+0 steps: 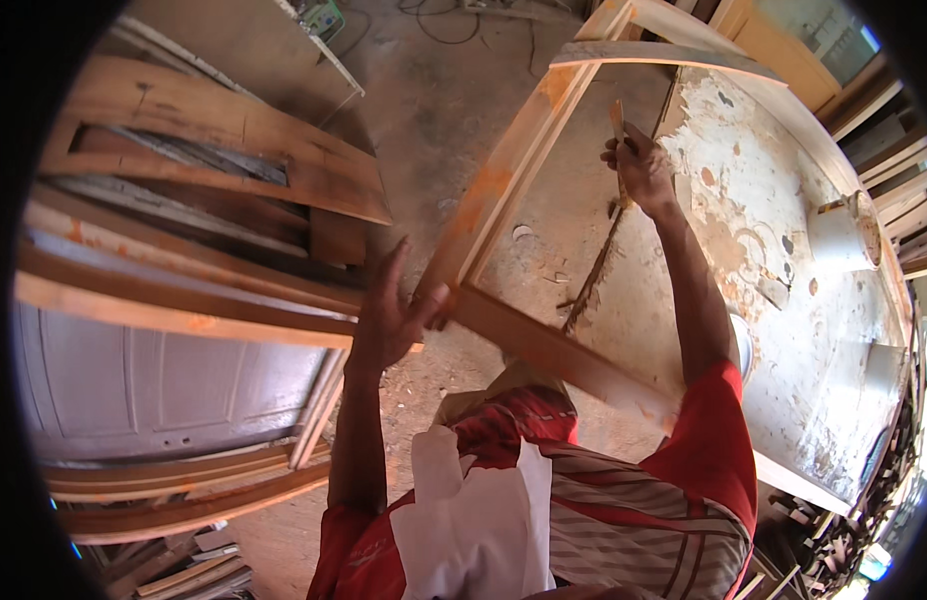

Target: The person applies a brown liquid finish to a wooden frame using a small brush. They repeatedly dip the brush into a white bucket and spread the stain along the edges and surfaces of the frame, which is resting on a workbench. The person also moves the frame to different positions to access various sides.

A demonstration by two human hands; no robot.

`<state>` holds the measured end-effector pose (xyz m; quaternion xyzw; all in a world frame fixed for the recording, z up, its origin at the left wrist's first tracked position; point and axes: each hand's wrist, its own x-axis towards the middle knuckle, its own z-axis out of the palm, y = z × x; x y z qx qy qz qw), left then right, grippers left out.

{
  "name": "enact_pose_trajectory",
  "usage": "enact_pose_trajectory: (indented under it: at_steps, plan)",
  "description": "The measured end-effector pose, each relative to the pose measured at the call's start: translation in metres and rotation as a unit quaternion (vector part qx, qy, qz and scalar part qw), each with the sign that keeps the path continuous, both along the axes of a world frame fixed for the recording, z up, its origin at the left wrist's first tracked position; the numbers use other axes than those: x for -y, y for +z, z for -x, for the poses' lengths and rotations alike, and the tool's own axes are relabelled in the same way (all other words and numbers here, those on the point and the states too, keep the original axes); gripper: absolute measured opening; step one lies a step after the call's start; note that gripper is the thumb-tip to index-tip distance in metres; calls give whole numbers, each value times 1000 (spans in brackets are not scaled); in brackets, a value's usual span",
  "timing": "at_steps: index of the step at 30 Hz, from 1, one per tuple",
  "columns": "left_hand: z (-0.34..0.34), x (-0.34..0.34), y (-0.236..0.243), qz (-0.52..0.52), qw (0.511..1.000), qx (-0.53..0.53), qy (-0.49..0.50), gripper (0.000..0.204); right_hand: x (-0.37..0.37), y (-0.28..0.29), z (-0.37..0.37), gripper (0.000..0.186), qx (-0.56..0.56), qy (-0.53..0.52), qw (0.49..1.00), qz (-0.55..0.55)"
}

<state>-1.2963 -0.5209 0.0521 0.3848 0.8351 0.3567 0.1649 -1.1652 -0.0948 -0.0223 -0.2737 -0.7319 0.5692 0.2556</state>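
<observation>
A large wooden frame (559, 340) with orange-brown smears along its pieces lies in front of me, partly over a stained whitish work board (719, 235). My left hand (392, 312) is open with its fingers apart, beside the frame's near left corner. Whether it touches the wood I cannot tell. Above the inside of the frame, my right hand (646, 170) is closed around a small flat scraper-like tool (617, 118), which points up and away from me. Its exact kind is too small to make out.
A white bucket (846, 235) stands on the work board at the right. To the left are a grey panelled door (174, 385) and a wooden panel with a slot (314, 165). Scrap wood (199, 565) lies low at the left, and a cable (449, 30) crosses the far floor.
</observation>
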Motion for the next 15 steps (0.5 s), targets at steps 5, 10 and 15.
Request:
enact_pose_trajectory:
  at_steps: [5,10,15]
  plan:
    - [3,-41,2,48,994,85,-53,79,-39,-24,51,45,36,-40,979,-199]
    - [4,-51,-1,62,985,153,-45,79,-61,-37,63,49,40,-17,966,-254]
    - [8,-52,-3,59,982,176,-38,83,-68,-44,69,51,22,8,959,-282]
